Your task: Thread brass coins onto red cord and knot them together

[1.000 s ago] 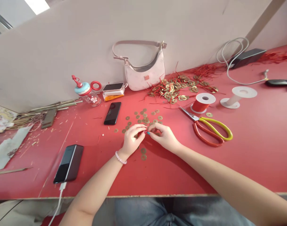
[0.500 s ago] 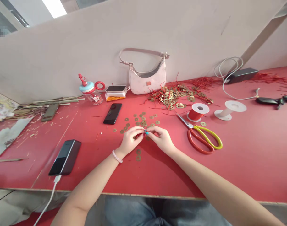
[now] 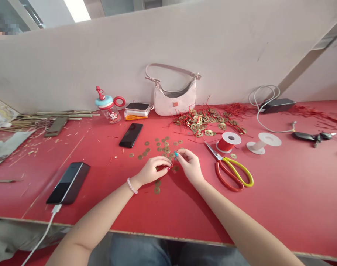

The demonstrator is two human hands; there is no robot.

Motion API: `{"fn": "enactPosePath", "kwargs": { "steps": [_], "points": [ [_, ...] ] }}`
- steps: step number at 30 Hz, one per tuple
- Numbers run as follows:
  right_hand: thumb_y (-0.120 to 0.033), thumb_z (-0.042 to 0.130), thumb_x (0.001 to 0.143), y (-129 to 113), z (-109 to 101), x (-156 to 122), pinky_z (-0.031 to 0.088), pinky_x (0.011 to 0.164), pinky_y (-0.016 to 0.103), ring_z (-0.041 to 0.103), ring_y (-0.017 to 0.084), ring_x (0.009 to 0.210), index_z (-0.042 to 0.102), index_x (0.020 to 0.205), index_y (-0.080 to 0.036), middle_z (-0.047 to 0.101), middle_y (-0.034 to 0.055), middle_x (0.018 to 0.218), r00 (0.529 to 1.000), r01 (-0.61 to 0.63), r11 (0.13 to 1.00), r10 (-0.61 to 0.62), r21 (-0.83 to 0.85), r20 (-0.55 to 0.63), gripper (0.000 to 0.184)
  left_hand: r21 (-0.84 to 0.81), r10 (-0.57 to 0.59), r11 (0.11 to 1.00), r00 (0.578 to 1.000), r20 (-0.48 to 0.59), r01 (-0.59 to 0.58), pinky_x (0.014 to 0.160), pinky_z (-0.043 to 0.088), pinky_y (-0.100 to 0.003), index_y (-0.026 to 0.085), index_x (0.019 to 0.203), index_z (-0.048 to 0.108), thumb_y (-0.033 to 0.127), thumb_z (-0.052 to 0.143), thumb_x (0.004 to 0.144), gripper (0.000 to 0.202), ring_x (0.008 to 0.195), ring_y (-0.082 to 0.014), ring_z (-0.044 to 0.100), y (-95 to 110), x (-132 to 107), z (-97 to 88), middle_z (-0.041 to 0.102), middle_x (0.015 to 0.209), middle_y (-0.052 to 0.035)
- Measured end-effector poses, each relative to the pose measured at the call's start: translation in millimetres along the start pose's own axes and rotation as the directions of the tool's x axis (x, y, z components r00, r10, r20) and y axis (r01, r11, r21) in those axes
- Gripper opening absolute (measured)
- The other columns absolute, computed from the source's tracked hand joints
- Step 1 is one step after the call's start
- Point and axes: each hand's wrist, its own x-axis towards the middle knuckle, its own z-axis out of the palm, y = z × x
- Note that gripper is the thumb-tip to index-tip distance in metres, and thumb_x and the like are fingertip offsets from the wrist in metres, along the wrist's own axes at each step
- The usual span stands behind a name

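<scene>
While both hands meet at mid-tabletop (image 3: 281, 192), head view: left hand (image 3: 153, 171) pinches a short red cord (image 3: 168, 168), lying roughly left-right between the fingertips. Right hand (image 3: 189, 165), fingers pressed together, pinches its other end. Loose brass coins (image 3: 162, 146) lie just beyond both; scissors (image 3: 231, 170) lie nearer the right hand.

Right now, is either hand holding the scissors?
No. The scissors lie flat on the red table, right of the right hand, which meets the left hand over a bit of red cord.
</scene>
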Motion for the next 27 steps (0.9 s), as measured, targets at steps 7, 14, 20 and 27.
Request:
{"fn": "enactPosePath", "kwargs": {
  "steps": [7, 14, 20, 27],
  "points": [
    [-0.037, 0.055, 0.075, 0, 1, 0, 0.046, 0.064, 0.028, 0.053, 0.013, 0.063, 0.054, 0.076, -0.018, 0.057, 0.0028, 0.071, 0.998, -0.038, 0.999, 0.039, -0.023, 0.044, 0.019, -0.190, -0.097, 0.976, 0.994, 0.057, 0.106, 0.076, 0.052, -0.029, 0.017, 0.084, 0.063, 0.014, 0.053, 0.079, 0.012, 0.088, -0.0159, 0.061, 1, -2, -1.6, 0.064, 0.094, -0.0083],
    [-0.036, 0.052, 0.076, 4, 4, -2, 0.043, 0.057, 0.025, 0.051, 0.012, 0.059, 0.053, 0.077, -0.018, 0.057, 0.0010, 0.069, 0.991, -0.023, 0.997, 0.033, -0.079, 0.128, 0.018, -0.437, -0.203, 0.876, 0.978, 0.050, 0.204, 0.079, 0.051, -0.030, 0.016, 0.082, 0.063, 0.019, 0.055, 0.079, 0.009, 0.099, -0.0181, 0.057, 4, -4, -0.3, 0.057, 0.111, -0.0114],
    [-0.037, 0.051, 0.079, 4, 7, -2, 0.042, 0.055, 0.022, 0.050, 0.010, 0.056, 0.051, 0.078, -0.018, 0.053, -0.0020, 0.063, 0.983, -0.036, 0.999, 0.036, -0.006, 0.178, 0.018, -0.545, -0.331, 0.775, 0.940, 0.080, 0.319, 0.070, 0.049, -0.024, 0.013, 0.084, 0.064, 0.016, 0.057, 0.075, 0.012, 0.087, -0.0148, 0.059, 11, -2, -3.0, 0.063, 0.103, -0.0099],
    [-0.035, 0.051, 0.080, -3, 7, -7, 0.045, 0.056, 0.022, 0.054, 0.010, 0.057, 0.045, 0.099, -0.020, 0.056, -0.0036, 0.061, 0.963, -0.058, 0.994, 0.031, 0.094, 0.267, 0.025, -0.563, -0.458, 0.741, 0.889, -0.027, 0.365, 0.053, 0.043, -0.019, 0.012, 0.084, 0.063, 0.026, 0.058, 0.076, 0.017, 0.069, -0.0094, 0.055, 4, 0, -4.7, 0.059, 0.104, -0.0096]
  ]
}}
